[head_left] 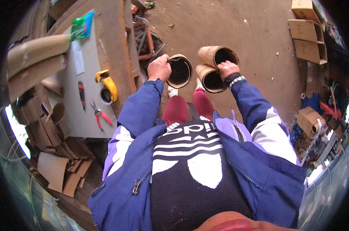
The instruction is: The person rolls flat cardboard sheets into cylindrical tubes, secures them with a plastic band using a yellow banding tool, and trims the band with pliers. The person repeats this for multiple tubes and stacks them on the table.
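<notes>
A rolled corrugated cardboard tube [189,68] is gripped at its rim by my left hand [159,69], its open end facing up toward me. Two similar cardboard tubes hang from my right hand [228,69], whose fingers close over their rims. Of this pair, the farther tube [208,56] and the nearer tube [202,74] lie side by side, touching. A small gap separates the left tube from the pair. All three are held above the floor in front of my feet; their insides are dark.
On the left, a grey-topped table [72,125] bears a yellow tape dispenser [110,87], red-handled cutters [98,116], a dark knife [81,94] and a green packet [81,27]. Cardboard sheets [53,169] are piled nearer. Cardboard boxes [303,32] stand far right; a metal frame [145,36] stands beyond the table.
</notes>
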### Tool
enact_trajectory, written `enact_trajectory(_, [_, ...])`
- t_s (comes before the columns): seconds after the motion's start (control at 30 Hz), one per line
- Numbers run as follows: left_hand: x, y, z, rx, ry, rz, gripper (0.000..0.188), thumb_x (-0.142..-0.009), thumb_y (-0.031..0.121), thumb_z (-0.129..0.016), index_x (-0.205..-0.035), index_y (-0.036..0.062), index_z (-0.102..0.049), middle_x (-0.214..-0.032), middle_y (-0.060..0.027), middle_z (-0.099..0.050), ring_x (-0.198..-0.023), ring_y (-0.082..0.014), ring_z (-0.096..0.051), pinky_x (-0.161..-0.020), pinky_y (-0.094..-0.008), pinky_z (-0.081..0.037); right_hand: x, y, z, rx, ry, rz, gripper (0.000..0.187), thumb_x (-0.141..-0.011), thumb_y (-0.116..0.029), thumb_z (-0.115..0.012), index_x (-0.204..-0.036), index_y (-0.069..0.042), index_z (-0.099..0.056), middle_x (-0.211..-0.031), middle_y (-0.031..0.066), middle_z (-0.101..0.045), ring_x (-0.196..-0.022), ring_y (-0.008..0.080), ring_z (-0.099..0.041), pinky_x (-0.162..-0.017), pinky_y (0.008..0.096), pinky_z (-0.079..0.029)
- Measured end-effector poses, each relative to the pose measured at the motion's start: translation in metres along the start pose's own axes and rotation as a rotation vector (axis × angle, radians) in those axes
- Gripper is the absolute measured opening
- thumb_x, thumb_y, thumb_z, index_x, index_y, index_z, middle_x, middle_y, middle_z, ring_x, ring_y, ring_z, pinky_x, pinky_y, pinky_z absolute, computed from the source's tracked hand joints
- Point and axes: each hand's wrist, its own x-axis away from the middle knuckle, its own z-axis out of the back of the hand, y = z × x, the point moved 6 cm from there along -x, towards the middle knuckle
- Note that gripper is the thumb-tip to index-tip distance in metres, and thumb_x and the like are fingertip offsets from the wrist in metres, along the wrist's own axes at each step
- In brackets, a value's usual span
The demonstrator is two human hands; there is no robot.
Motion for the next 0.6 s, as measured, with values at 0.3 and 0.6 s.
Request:
enact_trajectory(0.3, [-0.092, 0.009, -0.158, 0.086, -0.156, -0.013, 0.014, -0.084, 0.013, -0.054, -0.093, 0.0126, -0.065, -0.094, -0.0177, -0.069, -0.09, -0.0378, -0.066, -0.079, -0.0493, -0.051, -0.027, 0.075, -0.102, 0.015, -0.23, 0.003, 0.007, -0.072, -0.013, -0.063, -0.078, -0.015, -0.066, -0.08, 0.0016, -0.065, -0.086, 0.0238, -0.064, -0.071, 0.0388, -0.053])
enact_trajectory(0.6, [-0.122, 0.038, -0.291, 0.035, -0.284, 0.062, 0.023, -0.088, 0.023, -0.06, -0.109, 0.0115, -0.063, -0.103, -0.02, -0.068, -0.098, -0.0392, -0.065, -0.086, -0.0482, -0.051, -0.014, 0.118, -0.187, 0.054, -0.326, -0.18, 0.011, -0.078, -0.015, -0.06, -0.086, -0.018, -0.067, -0.086, -0.0008, -0.066, -0.094, 0.0204, -0.062, -0.077, 0.0383, -0.049])
